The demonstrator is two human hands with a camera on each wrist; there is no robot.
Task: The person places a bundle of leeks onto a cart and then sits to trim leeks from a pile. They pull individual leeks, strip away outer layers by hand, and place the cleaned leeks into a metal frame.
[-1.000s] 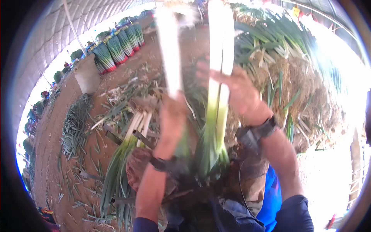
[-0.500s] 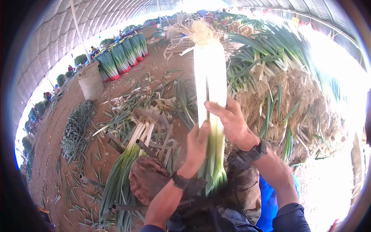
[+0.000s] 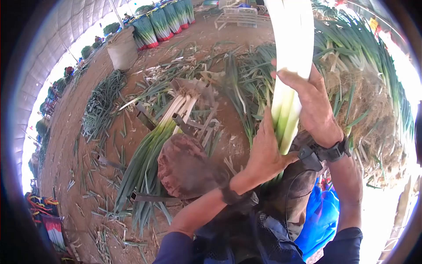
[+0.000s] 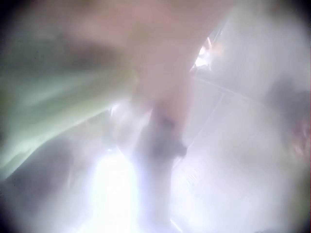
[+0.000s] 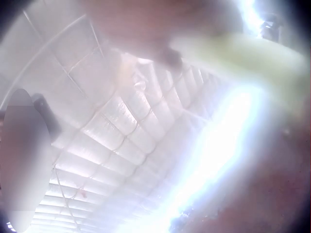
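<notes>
Large green onions (image 3: 291,53), thick white shanks side by side, stand upright before me in the head view, root ends beyond the top edge. My right hand (image 3: 314,103) grips them partway up, thumb across the front. Lower down, my left hand (image 3: 268,152) lies against the paler green part, fingers straight along the stalks and thumb spread out to the right. The green leaves below are mostly hidden by my left hand and forearm. In the right wrist view a blurred pale-green stalk (image 5: 252,58) crosses beside my hand; the left wrist view shows blurred green stalks (image 4: 63,111).
Trimmed green onions (image 3: 162,136) lie on a metal-armed rack (image 3: 182,123) left of my knee (image 3: 187,165). Untrimmed ones with roots (image 3: 369,101) are heaped at right. Cut leaves (image 3: 103,103) pile on the soil; a sack (image 3: 123,50) and tied bundles (image 3: 160,24) stand farther back.
A separate stalk in my left hand came together with those in my right. The stalks then rose and moved right in view, and my left fingers straightened. The head view turned left and down.
</notes>
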